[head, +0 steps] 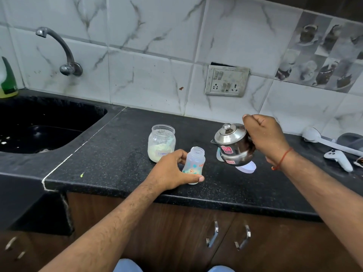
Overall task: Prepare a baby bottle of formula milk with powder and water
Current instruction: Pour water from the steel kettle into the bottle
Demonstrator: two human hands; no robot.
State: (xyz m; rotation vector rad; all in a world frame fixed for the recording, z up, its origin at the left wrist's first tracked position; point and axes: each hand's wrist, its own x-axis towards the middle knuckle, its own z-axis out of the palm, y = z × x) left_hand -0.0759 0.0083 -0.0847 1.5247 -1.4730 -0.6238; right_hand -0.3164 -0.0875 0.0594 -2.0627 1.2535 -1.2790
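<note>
Holding the open, clear bottle upright on the black speckled counter, the left hand has its grip closed round it. Just right, the right hand grips a lidded steel kettle above the counter, red stickers unreadable. Behind the left grip stands a powder jar, label partly hidden. Marble-look tiles back the counter.

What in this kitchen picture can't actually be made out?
Head view only:
- Handle of the steel pot: covered by the right hand.
- Whether the pot holds water: its lid is on.
- Label on the powder jar: partly behind the left hand.
- Green bottle: cut off by the left edge.
</note>
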